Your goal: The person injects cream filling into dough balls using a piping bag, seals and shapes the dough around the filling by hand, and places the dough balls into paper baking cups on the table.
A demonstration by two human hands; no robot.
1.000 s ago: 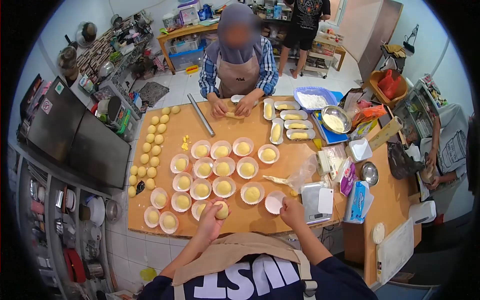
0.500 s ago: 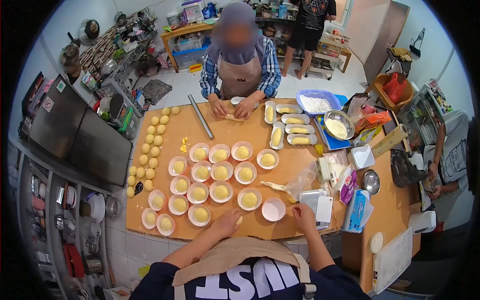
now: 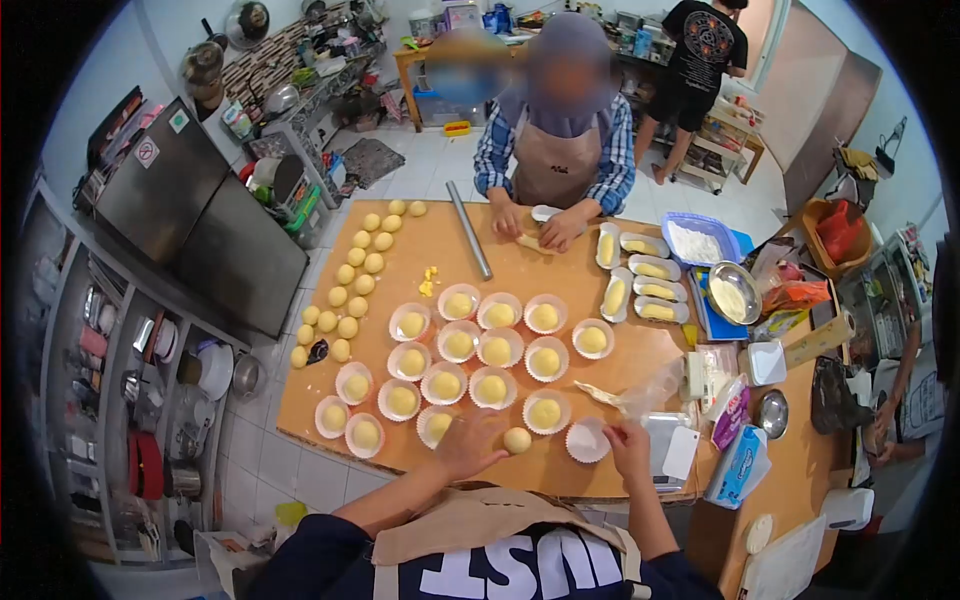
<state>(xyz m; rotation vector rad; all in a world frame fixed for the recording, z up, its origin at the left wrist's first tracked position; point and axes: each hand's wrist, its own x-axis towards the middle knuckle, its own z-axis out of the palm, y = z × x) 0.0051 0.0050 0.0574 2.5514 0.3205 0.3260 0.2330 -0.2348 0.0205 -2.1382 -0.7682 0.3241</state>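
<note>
My left hand (image 3: 470, 446) is open, its fingers spread and somewhat blurred, just left of a smooth dough ball (image 3: 517, 440) on the table. With thumb and fingers pinched, my right hand (image 3: 630, 452) grips the right rim of an empty pleated paper cup (image 3: 587, 441). Several pale paper cups, each with a dough ball inside, stand in rows beyond my hands; the nearest filled cup (image 3: 547, 412) is just behind the loose ball. Part of another filled cup (image 3: 434, 426) is covered by my left hand.
Bare dough balls (image 3: 345, 273) line the table's left side. Across from me a person (image 3: 560, 150) handles dough beside a metal rod (image 3: 468, 230). Filled oblong cups (image 3: 655, 290), a flour basket (image 3: 697, 240), a scale (image 3: 668, 445) and a tissue pack (image 3: 738, 467) are on the right.
My left hand has opened and moved left, letting go of the dough ball. My right hand has moved left onto the empty paper cup's rim. The camera view has shifted.
</note>
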